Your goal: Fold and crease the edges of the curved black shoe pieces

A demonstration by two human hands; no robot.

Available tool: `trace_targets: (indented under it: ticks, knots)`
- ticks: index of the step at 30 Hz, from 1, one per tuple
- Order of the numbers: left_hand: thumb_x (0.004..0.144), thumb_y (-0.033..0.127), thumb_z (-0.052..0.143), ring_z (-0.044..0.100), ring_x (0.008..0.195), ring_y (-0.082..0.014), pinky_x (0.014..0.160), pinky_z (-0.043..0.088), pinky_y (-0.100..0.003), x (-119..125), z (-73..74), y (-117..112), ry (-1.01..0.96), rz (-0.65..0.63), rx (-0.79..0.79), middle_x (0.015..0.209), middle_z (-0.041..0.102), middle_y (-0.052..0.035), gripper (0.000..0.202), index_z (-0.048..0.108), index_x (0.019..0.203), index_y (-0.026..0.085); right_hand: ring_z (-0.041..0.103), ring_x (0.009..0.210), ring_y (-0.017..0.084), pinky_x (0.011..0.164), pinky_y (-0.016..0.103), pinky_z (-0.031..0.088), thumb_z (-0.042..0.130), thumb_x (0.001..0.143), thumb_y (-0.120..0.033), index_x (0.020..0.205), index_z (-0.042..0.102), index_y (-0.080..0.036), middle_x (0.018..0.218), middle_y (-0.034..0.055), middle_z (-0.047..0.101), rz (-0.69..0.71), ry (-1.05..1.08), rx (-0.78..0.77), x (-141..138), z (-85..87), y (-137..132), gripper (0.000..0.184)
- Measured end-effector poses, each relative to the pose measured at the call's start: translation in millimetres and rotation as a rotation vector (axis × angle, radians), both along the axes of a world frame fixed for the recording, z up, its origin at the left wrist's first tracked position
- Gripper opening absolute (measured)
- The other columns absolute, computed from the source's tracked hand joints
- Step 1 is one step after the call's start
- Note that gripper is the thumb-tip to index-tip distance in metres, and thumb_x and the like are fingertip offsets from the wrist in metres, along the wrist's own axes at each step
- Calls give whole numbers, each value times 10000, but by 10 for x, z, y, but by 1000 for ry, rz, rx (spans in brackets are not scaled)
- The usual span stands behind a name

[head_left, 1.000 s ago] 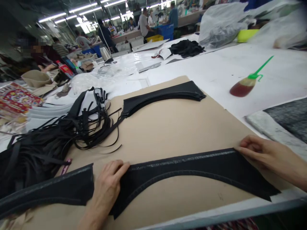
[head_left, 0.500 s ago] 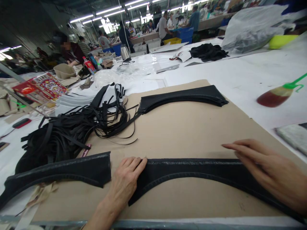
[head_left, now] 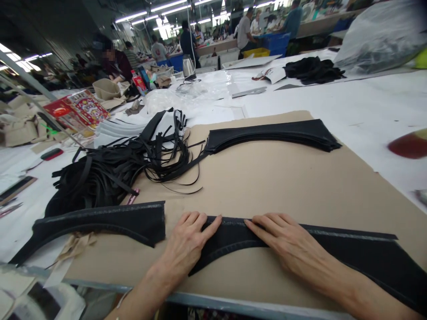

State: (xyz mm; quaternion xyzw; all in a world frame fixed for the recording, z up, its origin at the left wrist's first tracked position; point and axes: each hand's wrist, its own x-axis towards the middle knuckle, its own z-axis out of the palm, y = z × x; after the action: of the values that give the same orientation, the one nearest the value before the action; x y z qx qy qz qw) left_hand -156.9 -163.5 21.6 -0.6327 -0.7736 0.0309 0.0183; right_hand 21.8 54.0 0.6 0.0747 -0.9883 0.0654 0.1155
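A long black curved piece of material (head_left: 353,249) lies across the brown board (head_left: 243,278) in front of me, a pale streaked line along its straight far edge. Near its left end, my left hand (head_left: 187,238) pinches that edge between thumb and bent fingers. Just to the right, my right hand (head_left: 280,233) presses thumb and fingers together on the same edge. The forearm of that side crosses the piece and hides part of it. A second black curved piece (head_left: 113,222) lies left of my left hand, untouched.
Farther back on the board rests a stack of black curved pieces (head_left: 270,133). A tangled heap of black strips (head_left: 100,180) covers the left. A red-and-yellow bottle (head_left: 408,144) is at the right, and a plastic bag (head_left: 376,42) behind. Other people work in the background.
My right hand has come down and left onto the piece's far edge, near my left hand. My left hand stays at the left end. The view has shifted left.
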Motion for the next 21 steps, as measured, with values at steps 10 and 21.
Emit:
trace_targets:
  ticks: [10, 21]
  knots:
    - [942, 148, 416, 474, 943, -220, 865, 446, -382, 19, -67, -46, -10, 12, 35, 1007, 532, -63, 504, 374, 1431, 264, 517, 1056, 209, 922, 398, 377, 438, 812, -19, 1348, 498, -247, 1272, 58, 558, 11, 40, 12, -18, 103, -164, 585]
    - [945, 146, 397, 472, 948, -224, 868, 441, -391, 32, -96, -58, -27, 35, 58, 1025, 525, -69, 522, 346, 1447, 280, 492, 1072, 214, 932, 413, 320, 424, 851, -38, 1340, 503, -250, 1244, 44, 579, 28, 0, -45, 35, 24, -181, 539]
